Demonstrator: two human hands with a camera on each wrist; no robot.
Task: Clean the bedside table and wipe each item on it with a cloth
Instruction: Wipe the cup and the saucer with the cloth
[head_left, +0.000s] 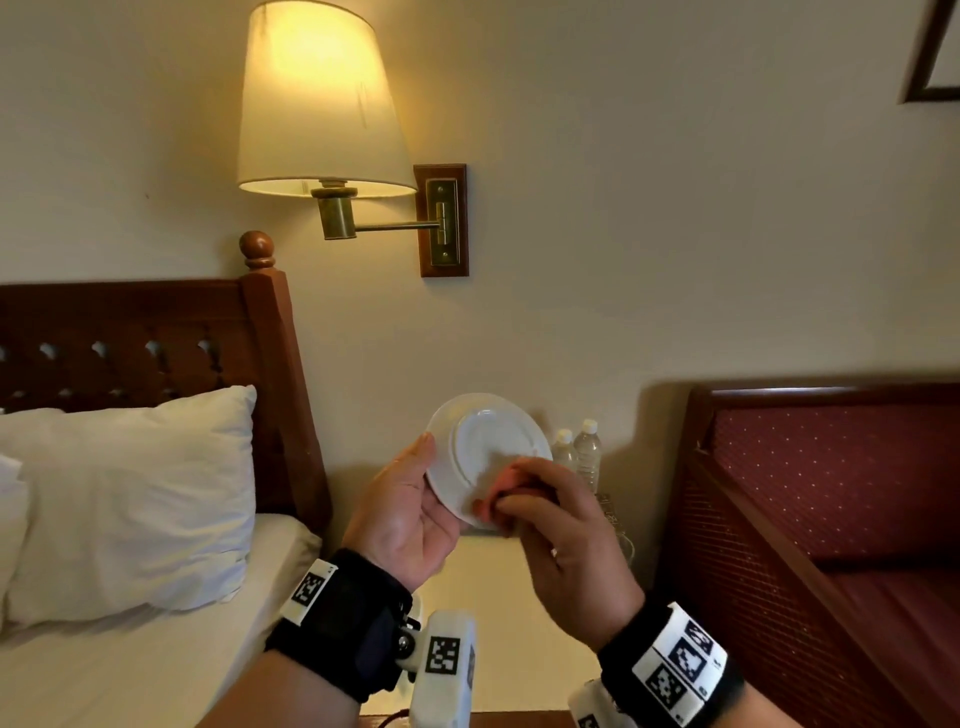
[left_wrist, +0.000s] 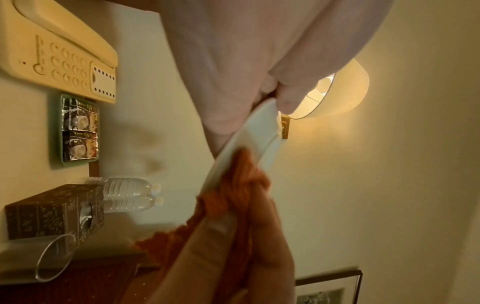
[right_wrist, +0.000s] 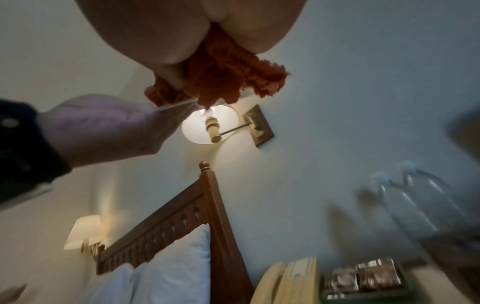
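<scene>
Above the pale bedside surface (head_left: 498, 623), the left hand (head_left: 410, 514) grips a round white ceramic saucer (head_left: 485, 457) by its rim while the right hand (head_left: 561, 535) pinches a bunched orange cloth (left_wrist: 233, 185) against its underside. By my judgement one item is mid-wipe; the cream telephone (left_wrist: 59, 51), two clear water bottles (left_wrist: 130, 193) and brown tissue box (left_wrist: 54, 211) remain. Hands hide most of the surface.

Two hands are up – the left hand (head_left: 410, 512) and the right hand (head_left: 558, 540) – with one white saucer (head_left: 488, 452) and one orange cloth (left_wrist: 235, 186) between them. Two water bottles (left_wrist: 127, 193) lie side by side in the left wrist view. There is one telephone (left_wrist: 64, 53), one tissue box (left_wrist: 54, 211), one clear glass (left_wrist: 55, 259) and one green tray (left_wrist: 79, 127) carrying two coffee sachets (left_wrist: 82, 131). Two lit wall lamps (right_wrist: 210, 123) show in the right wrist view – and one pillow (head_left: 130, 499) in the head view.
</scene>
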